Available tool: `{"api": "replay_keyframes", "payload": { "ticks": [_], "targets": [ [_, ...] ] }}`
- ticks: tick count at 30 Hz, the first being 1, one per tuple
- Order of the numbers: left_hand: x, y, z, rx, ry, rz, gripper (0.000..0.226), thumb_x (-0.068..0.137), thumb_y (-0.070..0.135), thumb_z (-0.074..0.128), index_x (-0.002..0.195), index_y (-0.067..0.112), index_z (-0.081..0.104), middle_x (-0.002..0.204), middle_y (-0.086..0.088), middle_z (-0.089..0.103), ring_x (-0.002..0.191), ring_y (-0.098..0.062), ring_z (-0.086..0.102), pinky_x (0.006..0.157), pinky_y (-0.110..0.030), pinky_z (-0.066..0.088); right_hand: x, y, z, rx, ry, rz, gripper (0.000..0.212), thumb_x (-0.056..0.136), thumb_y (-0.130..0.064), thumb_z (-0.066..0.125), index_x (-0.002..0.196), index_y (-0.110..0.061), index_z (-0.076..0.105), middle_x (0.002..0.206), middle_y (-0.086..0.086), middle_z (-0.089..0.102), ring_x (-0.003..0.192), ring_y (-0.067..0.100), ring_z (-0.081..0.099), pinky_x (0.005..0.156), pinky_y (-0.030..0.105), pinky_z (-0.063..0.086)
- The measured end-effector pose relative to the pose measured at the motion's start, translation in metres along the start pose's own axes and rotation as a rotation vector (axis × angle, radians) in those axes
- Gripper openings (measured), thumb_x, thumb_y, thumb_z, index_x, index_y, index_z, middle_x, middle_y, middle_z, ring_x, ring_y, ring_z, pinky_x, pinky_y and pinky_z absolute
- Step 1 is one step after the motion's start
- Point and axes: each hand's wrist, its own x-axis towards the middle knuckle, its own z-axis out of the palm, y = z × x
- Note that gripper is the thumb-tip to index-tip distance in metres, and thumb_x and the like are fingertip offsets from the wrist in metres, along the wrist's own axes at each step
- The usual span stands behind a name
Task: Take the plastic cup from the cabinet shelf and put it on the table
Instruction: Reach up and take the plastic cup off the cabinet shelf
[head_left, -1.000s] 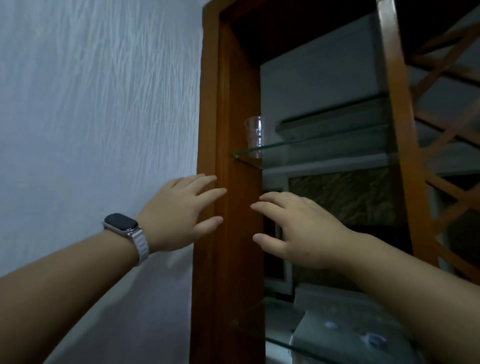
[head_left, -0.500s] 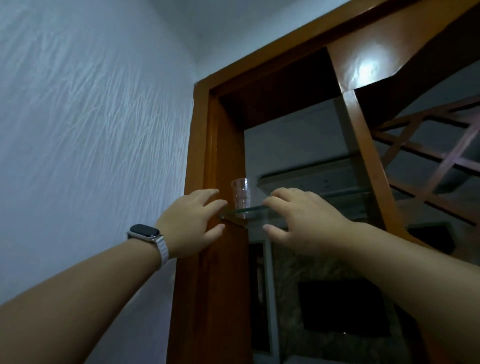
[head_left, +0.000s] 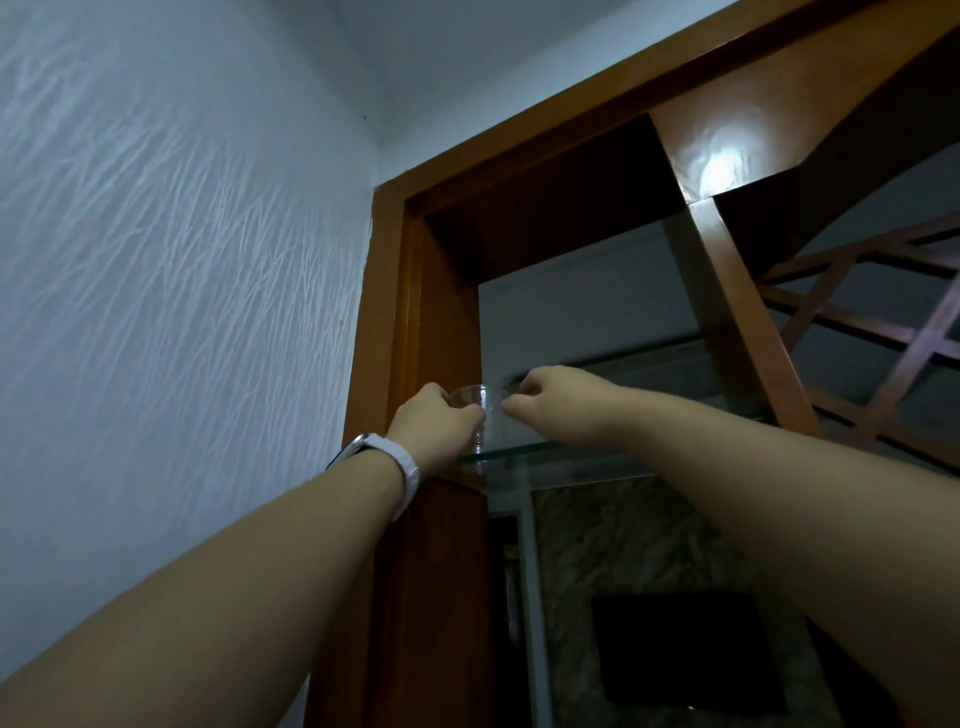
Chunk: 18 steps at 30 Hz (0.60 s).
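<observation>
Textured white wall (head_left: 171, 260) and a tall orange-brown wooden cabinet (head_left: 441, 322) fill a dim interior, seen from below, where a clear plastic cup (head_left: 480, 415) stands upright at the left end of a glass shelf (head_left: 550, 451), close against the cabinet's inner side panel. Both arms of a person reach up to it: the left hand (head_left: 434, 428) is curled around the cup's left side, fingers bent against the wall of the cup, while the right hand (head_left: 553, 397) closes in from the right with its fingertips (head_left: 511, 410) gathered at the rim; whether those fingertips actually press the plastic cannot be told in the low light. The cup's base appears to sit on the glass. A white-strapped watch (head_left: 387, 460) rings the left wrist. Beyond the shelf, a slanted wooden post (head_left: 737, 312) catches a bright reflection, and a wooden lattice (head_left: 883, 343) crosses the right side. Below the shelf, a marbled panel (head_left: 623, 540) and a dark rectangle (head_left: 685, 649) show through the glass
</observation>
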Motion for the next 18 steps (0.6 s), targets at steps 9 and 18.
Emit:
{"api": "replay_keyframes", "payload": {
  "ticks": [9, 18],
  "targets": [
    [0.023, -0.009, 0.004, -0.019, -0.101, -0.056, 0.078, 0.085, 0.031, 0.069, 0.144, 0.012, 0.021, 0.125, -0.01, 0.049, 0.093, -0.018, 0.056, 0.081, -0.034, 0.054, 0.05, 0.005, 0.008, 0.036, -0.284, 0.094, 0.074, 0.085, -0.057, 0.059, 0.143, -0.016, 0.04, 0.134, 0.01, 0.054, 0.111, 0.024, 0.057, 0.098, 0.044, 0.048],
    [0.028, -0.018, 0.011, -0.165, -0.056, 0.034, 0.099, 0.081, 0.026, 0.074, 0.152, 0.021, 0.005, 0.146, -0.012, 0.043, 0.103, -0.021, 0.056, 0.065, -0.025, 0.049, 0.059, 0.011, 0.018, 0.167, -0.316, 0.072, 0.094, 0.08, -0.034, 0.075, 0.153, -0.028, 0.016, 0.14, 0.013, 0.05, 0.113, 0.024, 0.057, 0.093, 0.04, 0.05]
  ]
}}
